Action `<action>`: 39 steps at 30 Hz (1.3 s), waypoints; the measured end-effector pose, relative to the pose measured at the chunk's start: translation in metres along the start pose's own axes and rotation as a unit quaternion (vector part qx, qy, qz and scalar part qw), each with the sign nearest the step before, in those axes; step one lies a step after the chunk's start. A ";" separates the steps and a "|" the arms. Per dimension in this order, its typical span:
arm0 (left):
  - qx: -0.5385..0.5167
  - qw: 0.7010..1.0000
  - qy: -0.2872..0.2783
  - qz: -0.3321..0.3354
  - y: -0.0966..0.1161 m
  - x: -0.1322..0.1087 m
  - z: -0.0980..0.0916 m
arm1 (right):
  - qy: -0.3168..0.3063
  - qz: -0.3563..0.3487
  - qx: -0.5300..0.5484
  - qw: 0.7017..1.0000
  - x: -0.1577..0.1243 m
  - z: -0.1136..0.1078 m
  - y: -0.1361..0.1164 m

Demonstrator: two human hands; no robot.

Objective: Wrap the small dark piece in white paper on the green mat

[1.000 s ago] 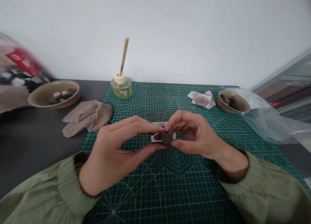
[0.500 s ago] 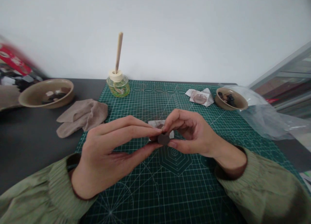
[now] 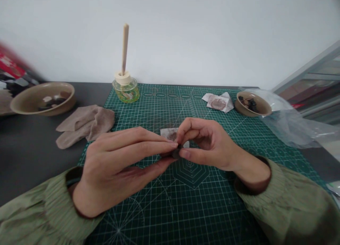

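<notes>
A small dark brown round piece [image 3: 175, 154] is pinched between the fingers of both hands, above the middle of the cutting mat; what it is made of I cannot tell. My left hand [image 3: 120, 163] is closed on it from the left, thumb below and straight fingers above. From the right, my right hand [image 3: 212, 145] grips its edge with thumb and curled fingers, which hide part of it. Behind the fingertips a small white paper with a brown mark [image 3: 166, 132] lies on the green cutting mat [image 3: 159, 209], partly covered by the hands.
A beige bowl of dark and pale pieces [image 3: 18, 103] and a crumpled brown cloth [image 3: 99, 122] are at left. A glass jar with a wooden stick [image 3: 126, 92] stands at the back. Right are marked papers [image 3: 218, 102], a smaller bowl [image 3: 259, 112] and clear plastic [image 3: 287, 128].
My right thumb has moved up and left over the round face of the dark piece, covering more of it. The camera view has shifted slightly.
</notes>
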State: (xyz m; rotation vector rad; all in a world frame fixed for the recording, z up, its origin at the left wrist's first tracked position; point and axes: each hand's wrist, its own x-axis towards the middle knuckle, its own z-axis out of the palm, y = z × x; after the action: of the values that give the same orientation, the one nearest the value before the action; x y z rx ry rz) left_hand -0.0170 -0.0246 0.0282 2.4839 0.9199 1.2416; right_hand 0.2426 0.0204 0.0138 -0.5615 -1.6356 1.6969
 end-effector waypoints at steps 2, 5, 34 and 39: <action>-0.001 1.000 -0.001 -0.004 0.000 0.000 0.000 | 0.003 0.010 -0.010 1.000 0.000 0.001 -0.002; -0.018 1.000 -0.001 -0.016 0.000 0.000 0.000 | 0.007 0.011 -0.013 1.000 -0.001 0.001 -0.005; -0.055 0.996 0.042 -0.059 0.002 0.002 0.004 | -0.020 0.000 0.026 0.999 -0.002 0.000 -0.003; -0.038 0.998 0.049 -0.014 0.000 -0.002 -0.001 | -0.019 -0.007 0.028 0.999 -0.002 -0.001 -0.001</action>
State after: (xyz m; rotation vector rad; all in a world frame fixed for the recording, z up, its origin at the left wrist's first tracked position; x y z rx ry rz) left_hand -0.0188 -0.0258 0.0269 2.3610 0.9097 1.3737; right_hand 0.2445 0.0195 0.0149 -0.4931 -1.6098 1.7475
